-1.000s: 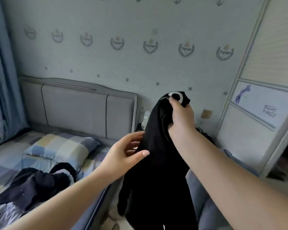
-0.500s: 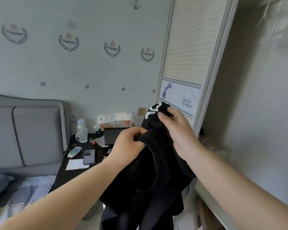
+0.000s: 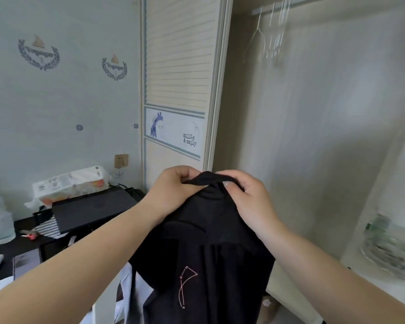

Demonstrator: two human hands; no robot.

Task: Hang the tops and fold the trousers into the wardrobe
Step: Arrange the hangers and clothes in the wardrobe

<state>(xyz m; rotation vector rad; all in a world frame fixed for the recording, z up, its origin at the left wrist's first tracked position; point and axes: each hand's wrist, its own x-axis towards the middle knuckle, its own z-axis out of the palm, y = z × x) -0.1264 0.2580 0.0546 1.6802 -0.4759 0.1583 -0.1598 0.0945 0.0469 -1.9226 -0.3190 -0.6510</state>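
Observation:
A black top [image 3: 211,249] with a thin pink line drawing on it hangs in front of me at chest height. My left hand [image 3: 173,192] and my right hand [image 3: 246,197] both grip its upper edge, fingers curled over the cloth, close together. Behind them stands the open wardrobe [image 3: 313,136]. Several pale wire hangers [image 3: 271,36] hang from its rail at the top, well above my hands. The lower part of the top runs out of the frame.
The wardrobe's slatted sliding door [image 3: 178,78] stands left of the opening. A dark bedside table [image 3: 84,211] at the left carries a black box, a tissue pack [image 3: 70,185] and a bottle. A shelf with a clear bag [image 3: 388,246] is at the right.
My view has swung right from the bed to the open wardrobe. My left hand went from touching the top to gripping its upper edge beside my right hand.

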